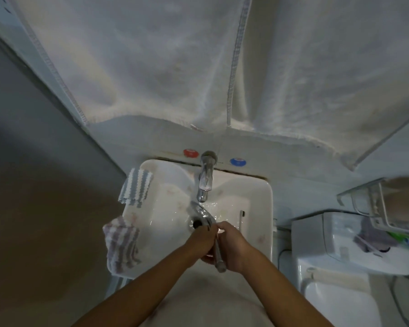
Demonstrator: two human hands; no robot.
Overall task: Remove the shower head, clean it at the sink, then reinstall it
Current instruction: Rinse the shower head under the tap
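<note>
A chrome shower head (200, 213) with a long metal handle lies over the white sink (257, 197), its round face under the tap spout (204, 185), where water glistens in the basin. My left hand (202, 241) and my right hand (232, 246) both wrap the handle near the sink's front edge, and the handle's end sticks out below them. Red (190, 152) and blue (238, 161) tap knobs sit on the wall behind the spout.
Two striped cloths (136, 187) (121, 244) hang over the sink's left rim. A toothbrush-like item (241, 218) lies in the basin at right. A white towel (198, 62) hangs above. A toilet tank (328, 241) and a wire shelf (376, 204) stand to the right.
</note>
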